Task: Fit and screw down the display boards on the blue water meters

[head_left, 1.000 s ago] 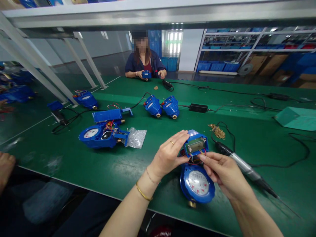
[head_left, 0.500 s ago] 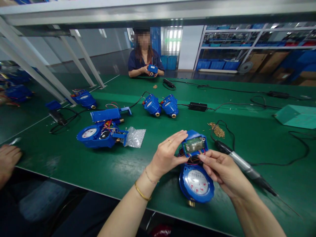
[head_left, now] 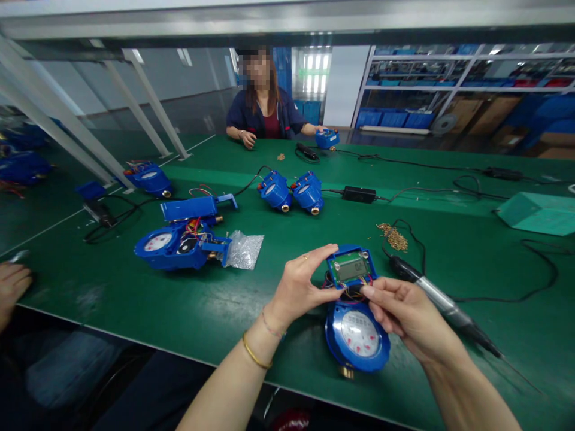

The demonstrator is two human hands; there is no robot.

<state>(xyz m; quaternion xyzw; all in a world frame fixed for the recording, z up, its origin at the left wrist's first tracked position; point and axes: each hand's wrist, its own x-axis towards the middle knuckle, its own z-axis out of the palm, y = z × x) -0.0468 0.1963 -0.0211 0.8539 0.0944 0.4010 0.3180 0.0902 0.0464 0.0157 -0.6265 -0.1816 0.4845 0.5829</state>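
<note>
Between left fingers, blue display housing; right fingers alongside.

A black block lies on the green bench. A pale green box sits right of the block, shiny wrap lies left of it and closer, and shelves with blue bins stand far behind it.

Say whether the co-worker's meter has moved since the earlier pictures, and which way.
Yes, toward the picture's right: the meter was left of the black tool lying across the bench, and is now to that tool's right.
</note>
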